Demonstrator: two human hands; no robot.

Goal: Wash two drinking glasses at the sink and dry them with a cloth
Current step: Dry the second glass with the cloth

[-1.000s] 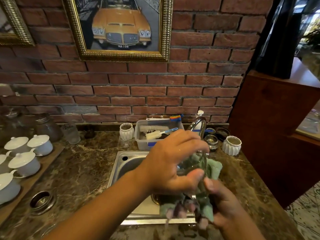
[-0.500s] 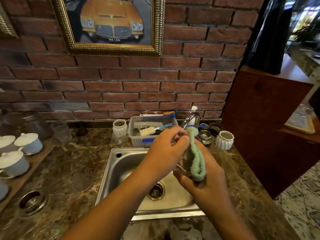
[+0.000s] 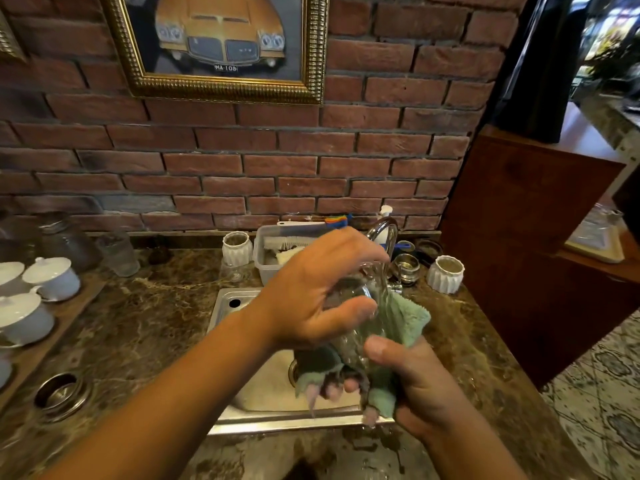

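- Marble counter (image 3: pixel 138 323): steel sink (image 3: pixel 277 424) at its near edge.
- Right hand (image 3: pixel 422 386) cups the green cloth (image 3: pixel 405 320) under the drinking glass (image 3: pixel 353 336), above the sink.
- Left hand (image 3: pixel 311 299) grips the glass body: light, brittle, probably slick; hold the wall, not the rim.

Warm reds and browns, with one patch of green.

At centre right the cloth (image 3: pixel 405 320) is pale mint green (greyer at its lower edge) against a clear, colourless drinking glass (image 3: pixel 360 327). The brick wall (image 3: pixel 381 161) is red-brown with grey mortar lines. The countertop (image 3: pixel 138 323) is dark brown marble with tan veins, and the sink (image 3: pixel 263 393) is silver steel. At upper left a ribbed gold frame (image 3: pixel 221 88) surrounds an orange-yellow car (image 3: pixel 221 26). The lidded cups (image 3: pixel 52 277) at left are white. The floor tiles (image 3: pixel 606 375) at lower right are pale with a dark ornamental pattern.
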